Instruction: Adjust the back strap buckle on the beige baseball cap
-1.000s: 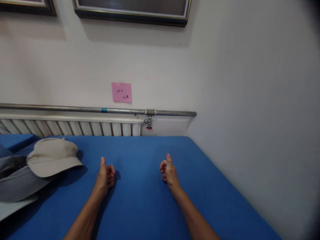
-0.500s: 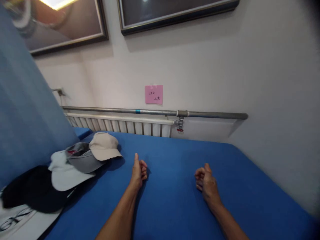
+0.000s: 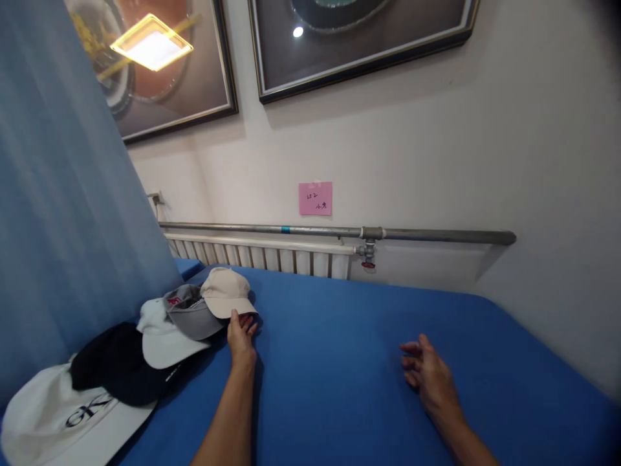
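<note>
My left hand (image 3: 241,338) is at the brim of a beige baseball cap (image 3: 227,291), the farthest in a row of caps. Its thumb reaches the brim's edge and its fingers lie apart just under that edge; a firm grip does not show. Beside that cap sits a grey cap (image 3: 196,316), then a white cap (image 3: 169,340), a black cap (image 3: 123,366) and a large white cap (image 3: 53,414) with dark letters, overlapping one another. My right hand (image 3: 429,374) is over the blue-covered surface (image 3: 330,375), fingers loosely bent and apart, holding nothing.
A blue curtain (image 3: 72,194) hangs at the left, close behind the caps. Along the wall run a metal pipe (image 3: 436,237) with a red-handled valve (image 3: 369,254) and a white radiator (image 3: 286,259). A pink note (image 3: 315,199) and framed pictures (image 3: 363,39) are above.
My left hand has moved left to the beige cap's brim. My right hand has opened its fingers a little. The whole view has shifted, showing more of the caps and pictures.
</note>
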The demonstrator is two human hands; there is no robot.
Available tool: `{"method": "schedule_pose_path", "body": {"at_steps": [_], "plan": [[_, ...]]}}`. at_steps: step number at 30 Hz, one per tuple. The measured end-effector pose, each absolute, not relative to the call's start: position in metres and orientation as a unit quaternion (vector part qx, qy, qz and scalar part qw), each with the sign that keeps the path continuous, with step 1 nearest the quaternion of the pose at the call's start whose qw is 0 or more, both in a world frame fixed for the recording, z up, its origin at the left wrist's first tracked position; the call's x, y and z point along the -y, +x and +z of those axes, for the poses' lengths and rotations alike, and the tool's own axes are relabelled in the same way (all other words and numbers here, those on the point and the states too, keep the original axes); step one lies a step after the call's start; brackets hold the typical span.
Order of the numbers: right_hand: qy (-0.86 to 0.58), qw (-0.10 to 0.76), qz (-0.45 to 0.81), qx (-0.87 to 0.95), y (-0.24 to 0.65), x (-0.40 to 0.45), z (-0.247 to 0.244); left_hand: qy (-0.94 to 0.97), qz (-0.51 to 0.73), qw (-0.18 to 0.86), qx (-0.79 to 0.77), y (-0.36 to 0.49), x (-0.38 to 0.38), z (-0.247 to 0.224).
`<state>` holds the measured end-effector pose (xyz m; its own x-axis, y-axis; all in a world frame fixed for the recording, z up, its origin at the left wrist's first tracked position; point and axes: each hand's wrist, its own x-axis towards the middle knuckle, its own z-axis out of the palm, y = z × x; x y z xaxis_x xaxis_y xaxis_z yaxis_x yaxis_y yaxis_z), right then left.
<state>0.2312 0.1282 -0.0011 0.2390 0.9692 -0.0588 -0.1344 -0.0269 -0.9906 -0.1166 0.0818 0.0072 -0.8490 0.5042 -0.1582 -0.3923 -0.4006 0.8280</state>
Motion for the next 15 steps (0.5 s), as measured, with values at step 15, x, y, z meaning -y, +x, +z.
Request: {"method": "schedule_pose_path", "body": {"at_steps": [15], "plan": [[-0.501, 0.569, 0.496, 0.424, 0.235, -0.12, -0.006, 0.096, 0.796, 0.415, -0.43, -0.103, -0.082, -0.001]]}}
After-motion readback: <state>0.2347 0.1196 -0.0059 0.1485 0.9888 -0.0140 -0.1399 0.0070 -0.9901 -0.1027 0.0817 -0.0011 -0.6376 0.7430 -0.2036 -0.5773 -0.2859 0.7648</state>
